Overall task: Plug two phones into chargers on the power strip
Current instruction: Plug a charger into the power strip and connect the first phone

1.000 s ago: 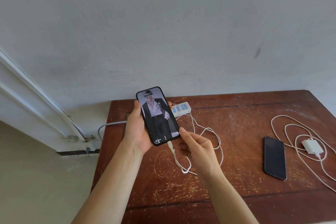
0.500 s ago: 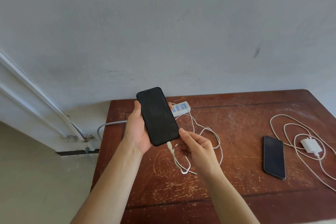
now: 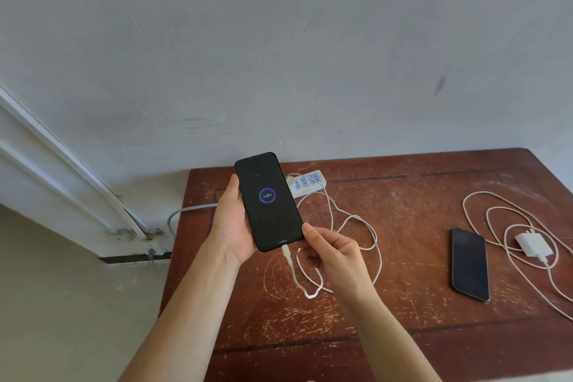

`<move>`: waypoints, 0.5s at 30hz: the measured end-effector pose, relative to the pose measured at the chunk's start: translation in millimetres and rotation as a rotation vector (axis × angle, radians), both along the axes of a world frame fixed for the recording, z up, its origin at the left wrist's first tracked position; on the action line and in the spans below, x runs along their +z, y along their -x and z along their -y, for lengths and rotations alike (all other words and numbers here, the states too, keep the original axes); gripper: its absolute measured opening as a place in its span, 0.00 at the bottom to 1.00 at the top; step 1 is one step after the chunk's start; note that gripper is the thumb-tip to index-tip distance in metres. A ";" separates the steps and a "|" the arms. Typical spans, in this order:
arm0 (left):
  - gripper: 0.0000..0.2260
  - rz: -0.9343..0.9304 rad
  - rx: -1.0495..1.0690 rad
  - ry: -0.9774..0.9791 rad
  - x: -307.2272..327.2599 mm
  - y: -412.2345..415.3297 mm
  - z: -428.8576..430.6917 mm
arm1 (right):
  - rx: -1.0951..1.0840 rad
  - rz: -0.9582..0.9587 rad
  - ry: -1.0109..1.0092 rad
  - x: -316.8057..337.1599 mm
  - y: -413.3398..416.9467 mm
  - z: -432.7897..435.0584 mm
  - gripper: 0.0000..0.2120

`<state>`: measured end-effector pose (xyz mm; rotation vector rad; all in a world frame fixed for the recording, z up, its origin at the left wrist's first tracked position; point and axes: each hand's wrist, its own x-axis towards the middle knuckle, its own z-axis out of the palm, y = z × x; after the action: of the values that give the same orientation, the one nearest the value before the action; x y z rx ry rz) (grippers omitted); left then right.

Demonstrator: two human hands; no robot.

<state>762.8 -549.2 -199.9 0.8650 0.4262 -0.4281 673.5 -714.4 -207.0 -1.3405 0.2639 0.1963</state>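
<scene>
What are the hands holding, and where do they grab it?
The left hand holds the phone by its long sides, cradled in the palm. The right hand touches the phone's bottom corner with its thumb, beside the plugged-in white cable.

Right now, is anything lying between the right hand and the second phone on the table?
Nothing solid. Between the right hand and the second phone there is bare table, crossed only by a loop of the white cable just beside the hand. The phone lies flat and uncovered, with the loose charger beyond it.
</scene>
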 end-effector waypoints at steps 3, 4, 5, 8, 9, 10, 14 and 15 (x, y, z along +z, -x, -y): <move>0.23 0.007 -0.008 -0.043 -4.5 -0.2 -2.2 | -0.004 -0.028 -0.010 -7.4 -0.8 -0.6 0.12; 0.22 0.006 -0.005 -0.063 -7.5 -0.2 -3.2 | -0.008 -0.046 -0.013 -10.6 -1.1 -1.2 0.11; 0.22 0.002 -0.002 -0.078 -11.0 0.0 -4.0 | -0.013 -0.067 -0.014 -13.8 -1.6 -2.1 0.11; 0.21 -0.028 0.004 -0.123 -23.0 2.7 -6.8 | -0.012 -0.123 -0.009 -27.0 -3.1 -4.4 0.10; 0.20 -0.040 0.004 -0.139 -28.1 3.9 -7.9 | -0.009 -0.138 0.000 -32.6 -3.6 -5.5 0.10; 0.19 -0.052 0.005 -0.155 -33.5 5.5 -8.9 | -0.002 -0.154 0.014 -39.1 -3.8 -6.4 0.10; 0.16 -0.136 0.037 -0.262 -63.2 13.2 -13.1 | 0.034 -0.221 0.091 -69.4 -2.4 -11.8 0.10; 0.16 -0.169 0.046 -0.280 -71.9 15.7 -14.8 | 0.045 -0.243 0.108 -78.3 -1.5 -13.4 0.11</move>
<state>747.1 -534.4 -271.8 1.0913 0.6718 -0.4058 675.0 -701.0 -285.3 -1.4305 0.4548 0.3884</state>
